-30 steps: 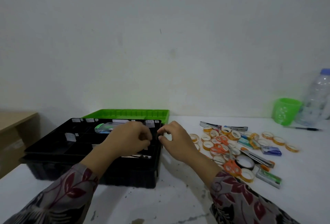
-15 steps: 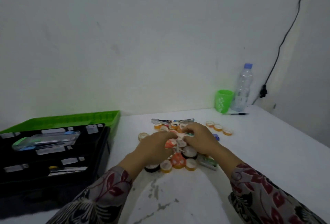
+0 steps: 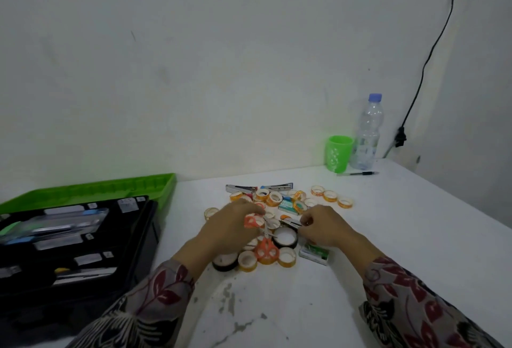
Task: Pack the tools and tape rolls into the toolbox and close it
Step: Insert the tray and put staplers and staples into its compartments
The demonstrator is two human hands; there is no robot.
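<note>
A pile of small orange tape rolls point(image 3: 273, 198), two black tape rolls point(image 3: 285, 237), staplers point(image 3: 240, 188) and staple boxes point(image 3: 314, 254) lies mid-table. My left hand point(image 3: 231, 232) curls over the pile and grips the handle of a pair of orange scissors point(image 3: 251, 221). A second pair of orange scissors point(image 3: 266, 251) lies just below it. My right hand point(image 3: 324, 227) pinches the end of a slim cutter knife point(image 3: 290, 221) with an orange tip. The open black toolbox point(image 3: 149, 237) with its green lid point(image 3: 91, 188) stands at the left and holds a few tools.
A green cup point(image 3: 338, 153), a clear water bottle point(image 3: 368, 134) and a pen point(image 3: 358, 173) stand at the back right by the wall. A black cable point(image 3: 426, 65) runs down the right wall. The white table's right edge slants close by.
My view swung right from the toolbox to the pile. Both hands left the toolbox, reached into the pile, and now hold the scissors and the cutter.
</note>
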